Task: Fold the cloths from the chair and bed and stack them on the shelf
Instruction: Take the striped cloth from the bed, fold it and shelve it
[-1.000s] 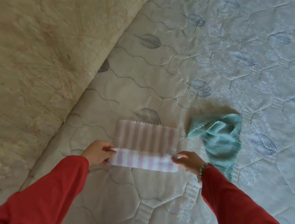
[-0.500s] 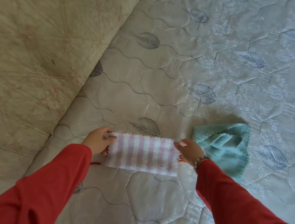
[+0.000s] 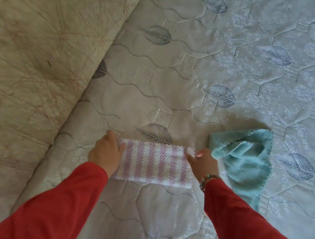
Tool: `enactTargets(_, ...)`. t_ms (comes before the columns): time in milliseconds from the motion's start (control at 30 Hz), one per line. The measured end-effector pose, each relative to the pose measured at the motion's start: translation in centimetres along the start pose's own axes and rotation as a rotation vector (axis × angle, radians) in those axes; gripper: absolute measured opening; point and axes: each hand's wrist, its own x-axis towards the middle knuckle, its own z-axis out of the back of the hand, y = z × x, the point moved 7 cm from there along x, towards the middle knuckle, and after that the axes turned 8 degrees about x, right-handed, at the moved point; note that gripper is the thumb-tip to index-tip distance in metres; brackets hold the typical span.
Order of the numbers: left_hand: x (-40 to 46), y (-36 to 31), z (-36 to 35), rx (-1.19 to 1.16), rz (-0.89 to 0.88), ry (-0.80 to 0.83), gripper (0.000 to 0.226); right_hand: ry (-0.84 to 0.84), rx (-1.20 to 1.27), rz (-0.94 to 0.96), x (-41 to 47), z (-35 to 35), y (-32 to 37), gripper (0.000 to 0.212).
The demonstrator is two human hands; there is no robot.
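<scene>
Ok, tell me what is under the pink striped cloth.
The pink striped cloth lies folded flat on the quilted mattress, which shows all around it. The left hand and right hand rest on its ends. Whatever lies directly beneath is covered.

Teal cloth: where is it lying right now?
In the head view the teal cloth lies crumpled on the mattress, just right of the right hand and striped cloth.
</scene>
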Motion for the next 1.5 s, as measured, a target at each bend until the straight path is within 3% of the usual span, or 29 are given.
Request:
enactTargets(100,-3.6,-3.3,-0.8,0.056,-0.345,-0.283,0.035,0.071,-0.072,-0.053,-1.6,-1.4,-1.5,0.061)
enactTargets(200,-6.7,-6.2,-4.0,0.126,-0.571,-0.243,0.049,0.149,0.038,-0.178,-2.2,-2.5,-3.5,0.066)
enactTargets(333,-6.6,-6.4,-7.4,0.224,-0.547,-0.111,0.063,0.252,0.398,-0.28,-2.3,-3.6,-4.1,0.047)
enactTargets(400,-6.2,-5.8,-8.7,0.279,-0.526,-0.064,0.066,0.26,0.407,-0.266,-2.5,-3.5,-3.3,0.024)
enactTargets(467,-6.1,-5.7,-9.0,0.284,-0.522,-0.031,0.066,0.232,0.405,-0.208,-2.7,-3.4,-2.0,0.014)
enactTargets(633,-6.0,-6.2,-6.8,0.045,-0.558,0.04,0.072,0.128,0.477,-0.008,-5.5,-3.6,2.6,0.042)
enactTargets(733,-5.1,-4.9,-3.3,-0.47,-0.324,0.137,0.069,0.09,0.536,0.09,-7.4,-4.7,6.1,0.019)
enactTargets(833,-4.7,-1.9,-0.9,-1.079,0.153,0.314,0.034,0.105,0.521,0.146,-8.2,-7.3,8.8,0.028)
enactTargets(933,-4.8,-0.2,-0.5,-1.329,0.338,0.488,0.021,0.129,0.479,0.116,-8.3,-10.7,10.1,0.028)
enactTargets(1100,-4.4,1.7,-2.5,-1.298,0.44,0.53,0.025,0.145,0.394,0.081,-8.1,-14.4,10.3,0.027)
enactTargets(1267,-3.6,2.7,-3.7,-1.181,0.494,0.461,0.037,0.213,0.357,0.147,-8.4,-15.6,10.3,0.022)
enactTargets(1400,-2.9,4.2,-3.2,-0.966,0.411,0.344,0.056,0.381,0.317,0.228,-9.4,-15.1,10.9,0.047)
enactTargets(1433,-2.8,4.6,-3.2,-0.871,0.34,0.28,0.059,0.325,0.276,0.296,-9.4,-14.2,11.1,0.041)
enactTargets(1500,-2.7,4.5,-2.6,-0.629,0.126,0.06,0.053,-0.006,0.121,0.522,-8.9,-11.4,11.4,0.023)
